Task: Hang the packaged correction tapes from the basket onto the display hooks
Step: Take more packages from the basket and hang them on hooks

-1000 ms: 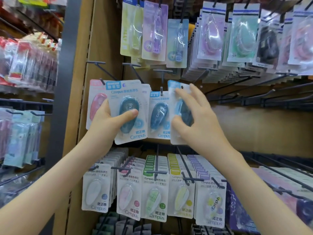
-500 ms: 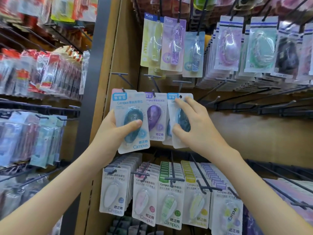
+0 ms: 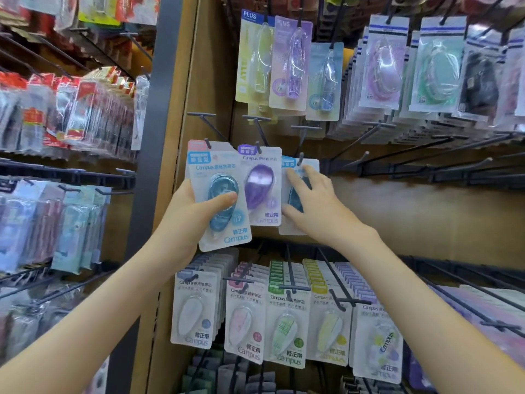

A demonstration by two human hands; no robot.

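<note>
Work splits — your left hand grips a spare pack while your right hand, laid flat, steadies the hung pack on its hook.

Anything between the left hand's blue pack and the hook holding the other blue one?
Yes: the purple pack hangs between the held pack and that hook, whose blue pack the right hand covers.

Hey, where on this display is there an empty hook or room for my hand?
The bare hooks right of the right hand hold nothing, and the wooden back panel beneath them is open. Crowded: the stacked packs above, the Campus packs below, and the purple pack beside the blue pack in the left hand.
</note>
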